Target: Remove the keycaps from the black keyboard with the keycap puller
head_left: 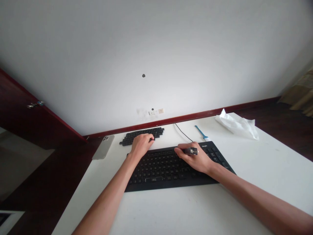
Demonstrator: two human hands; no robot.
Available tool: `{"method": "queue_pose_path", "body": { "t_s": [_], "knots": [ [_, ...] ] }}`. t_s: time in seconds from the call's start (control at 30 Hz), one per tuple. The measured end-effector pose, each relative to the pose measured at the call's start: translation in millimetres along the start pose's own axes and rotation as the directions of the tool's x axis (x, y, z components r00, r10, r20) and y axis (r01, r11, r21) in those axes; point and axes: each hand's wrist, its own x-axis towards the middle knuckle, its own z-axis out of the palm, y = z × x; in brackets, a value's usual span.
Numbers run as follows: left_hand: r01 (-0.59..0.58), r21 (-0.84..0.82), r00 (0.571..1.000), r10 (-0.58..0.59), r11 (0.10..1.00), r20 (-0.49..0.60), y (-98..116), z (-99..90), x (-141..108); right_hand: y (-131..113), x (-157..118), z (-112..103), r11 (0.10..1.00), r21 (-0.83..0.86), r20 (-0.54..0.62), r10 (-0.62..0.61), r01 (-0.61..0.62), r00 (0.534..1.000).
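A black keyboard (156, 169) lies on the white table, with many key positions showing bare sockets or dark caps. Behind it, to the left, sits a group of loose black keycaps (139, 133) laid out in rows. My left hand (142, 143) reaches over the keyboard's back edge to the front right of these keycaps, its fingers pinched on a small black keycap (152, 139). Over the right part of the keyboard, my right hand (195, 157) is closed round a dark tool (190, 150), whose far end is hidden by the fingers.
A phone (104, 147) lies at the table's left edge. Behind the keyboard are a black cable (182, 131) and a blue brush (201, 132). A crumpled white plastic bag (237, 124) rests at the back right. The wall stands behind the table (171, 209).
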Motion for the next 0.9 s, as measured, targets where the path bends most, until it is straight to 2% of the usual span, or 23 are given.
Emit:
{"method": "queue_pose_path", "body": {
  "t_s": [0.13,0.3,0.4,0.5,0.63,0.7,0.77,0.9],
  "knots": [
    [0.001,-0.072,0.997,-0.007,0.997,-0.079,8,-11.2,-9,-4,1,-7,1.0,0.018,-0.021,0.005,-0.005,1.0],
    [-0.135,-0.203,0.987,0.113,0.97,-0.118,47,-21.3,-40,1,2,-14,0.995,0.089,-0.024,0.037,-0.035,0.999],
    [-0.222,-0.315,0.972,0.183,0.923,-0.149,72,-14.3,-61,8,3,-14,0.982,0.187,-0.068,0.041,-0.027,0.997],
    [-0.276,-0.374,0.959,0.228,0.885,-0.168,87,-3.3,-75,13,4,-13,0.967,0.249,-0.117,0.094,-0.062,0.989],
    [-0.239,-0.436,0.967,0.171,0.868,-0.19,91,5.3,-79,14,6,-16,0.971,0.224,-0.174,0.121,-0.08,0.977],
    [-0.171,-0.457,0.979,0.1,0.873,-0.176,90,6.7,-78,10,5,-19,0.976,0.205,-0.132,0.108,-0.08,0.985],
    [-0.116,-0.467,0.987,0.05,0.877,-0.151,89,7.4,-78,4,3,-21,0.984,0.17,-0.041,0.064,-0.057,0.997],
    [-0.134,-0.505,0.989,0.08,0.853,-0.126,86,7.5,-78,-10,-6,-17,0.996,0.044,0.119,-0.081,0.076,0.99]
  ]
}}
